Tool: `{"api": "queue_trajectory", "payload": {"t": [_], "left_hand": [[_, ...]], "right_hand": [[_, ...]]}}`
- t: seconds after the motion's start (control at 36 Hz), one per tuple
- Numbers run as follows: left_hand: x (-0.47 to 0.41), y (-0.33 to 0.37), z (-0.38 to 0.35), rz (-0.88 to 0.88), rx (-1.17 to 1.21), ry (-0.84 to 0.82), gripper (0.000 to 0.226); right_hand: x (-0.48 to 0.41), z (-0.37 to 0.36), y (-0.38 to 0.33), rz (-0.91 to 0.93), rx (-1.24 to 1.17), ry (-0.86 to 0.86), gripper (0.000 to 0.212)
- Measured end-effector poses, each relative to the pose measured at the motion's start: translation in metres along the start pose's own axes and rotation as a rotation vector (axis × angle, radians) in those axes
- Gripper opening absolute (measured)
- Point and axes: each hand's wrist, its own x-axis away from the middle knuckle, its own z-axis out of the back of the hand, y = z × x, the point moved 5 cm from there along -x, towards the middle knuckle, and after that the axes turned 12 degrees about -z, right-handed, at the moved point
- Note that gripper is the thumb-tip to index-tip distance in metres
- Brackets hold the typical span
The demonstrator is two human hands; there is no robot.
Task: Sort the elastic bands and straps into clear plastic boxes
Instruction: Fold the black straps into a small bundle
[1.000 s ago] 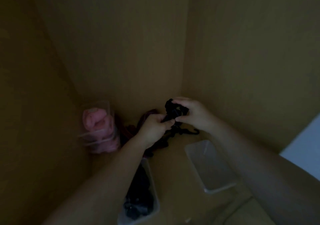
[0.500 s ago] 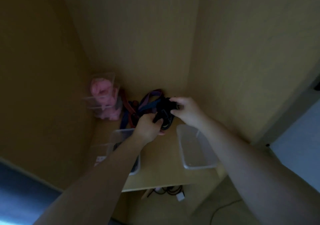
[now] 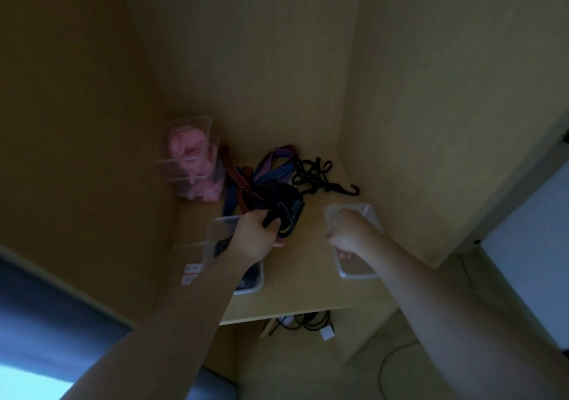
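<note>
My left hand (image 3: pixel 257 235) grips a bundle of black straps (image 3: pixel 284 210) just above the wooden shelf, next to a tangled pile of red, blue and purple straps (image 3: pixel 261 173). A thin black elastic cord with a hook (image 3: pixel 314 175) lies loose behind, near the corner. My right hand (image 3: pixel 349 233) holds the left wall of an empty clear plastic box (image 3: pixel 366 210); its fingertips show through the plastic. A second clear box (image 3: pixel 254 282) with dark straps inside sits partly under my left forearm.
Two stacked clear boxes of pink bands (image 3: pixel 191 159) stand at the back left against the side wall. A clear lid with a label (image 3: pixel 191 268) lies left of the near box. Wooden walls close in on three sides. Cables (image 3: pixel 308 322) hang below the shelf's front edge.
My right hand let go of the black bundle and moved right and down onto the empty clear box. My left hand keeps the bundle. The black cord now lies on the shelf.
</note>
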Motion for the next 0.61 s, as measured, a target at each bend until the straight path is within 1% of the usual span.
{"api": "queue_trajectory", "payload": {"t": [0.08, 0.11, 0.19, 0.25, 0.31, 0.36, 0.39, 0.42, 0.47, 0.53, 0.56, 0.61], "left_hand": [[0.0, -0.003, 0.001, 0.004, 0.002, -0.013, 0.015], [0.001, -0.004, 0.002, 0.008, 0.006, -0.015, 0.016], [0.001, -0.005, 0.005, 0.009, 0.014, -0.013, 0.015], [0.001, -0.006, 0.008, 0.009, 0.028, -0.008, 0.013], [0.002, -0.007, 0.01, 0.014, 0.054, 0.001, 0.013], [0.003, -0.006, 0.013, 0.01, 0.055, 0.006, 0.013], [0.004, -0.007, 0.014, 0.007, 0.052, 0.009, 0.013], [0.004, -0.007, 0.015, 0.006, 0.045, 0.012, 0.013], [0.005, -0.007, 0.016, 0.003, 0.028, 0.013, 0.011], [0.005, -0.006, 0.013, -0.003, 0.034, 0.004, 0.011], [0.006, -0.005, 0.011, -0.006, 0.038, -0.002, 0.012], [0.008, -0.001, 0.004, -0.011, 0.05, -0.017, 0.015]], "right_hand": [[-0.001, 0.004, -0.004, 0.004, -0.025, 0.069, 0.03], [0.0, 0.004, -0.006, 0.012, -0.035, 0.066, 0.032], [0.005, -0.003, -0.007, 0.053, -0.153, -0.016, 0.034], [0.01, -0.008, -0.008, 0.13, -0.281, -0.046, 0.033], [0.016, -0.013, -0.012, 0.195, -0.39, -0.12, 0.025], [0.023, -0.017, -0.02, 0.212, -0.482, -0.211, 0.013], [0.024, -0.017, -0.023, 0.207, -0.512, -0.222, 0.011], [0.025, -0.015, -0.025, 0.198, -0.535, -0.21, 0.011], [0.023, -0.008, -0.025, 0.172, -0.55, -0.12, 0.013], [0.021, 0.0, -0.02, 0.147, -0.621, -0.071, 0.017], [0.021, 0.003, -0.019, 0.144, -0.698, -0.091, 0.019], [0.026, 0.006, -0.02, 0.175, -0.861, -0.186, 0.028]]}}
